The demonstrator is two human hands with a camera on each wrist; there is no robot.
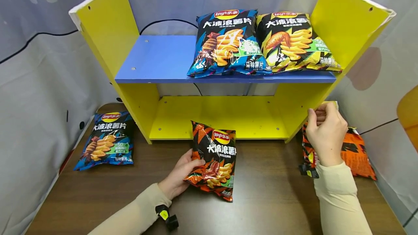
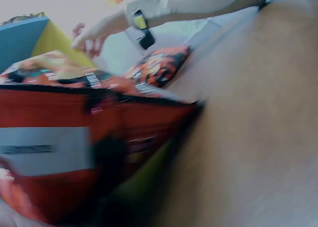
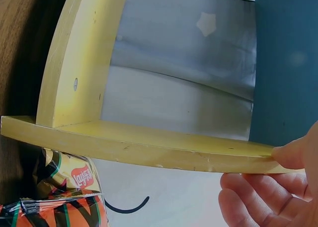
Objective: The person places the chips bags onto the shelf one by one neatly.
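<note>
My left hand (image 1: 179,177) grips an orange-and-black bag of Lay's chips (image 1: 213,162) by its left side, with the thumb over the front, just before the lower shelf. In the left wrist view that bag (image 2: 49,137) is close and blurred. My right hand (image 1: 328,130) is at the right side of a yellow and blue shelf unit (image 1: 212,117). Seen from the right wrist, the thumb (image 3: 293,152) lies on the front edge of the yellow side panel (image 3: 164,155) and the fingers curl behind it.
On the blue upper shelf (image 1: 160,59) stand a blue chip bag (image 1: 228,42) and a yellow one (image 1: 294,42). Another blue bag (image 1: 107,139) lies left of the unit. Orange bags (image 1: 357,155) lie to its right, partly behind my right arm. A black cable (image 1: 42,35) runs along the backdrop.
</note>
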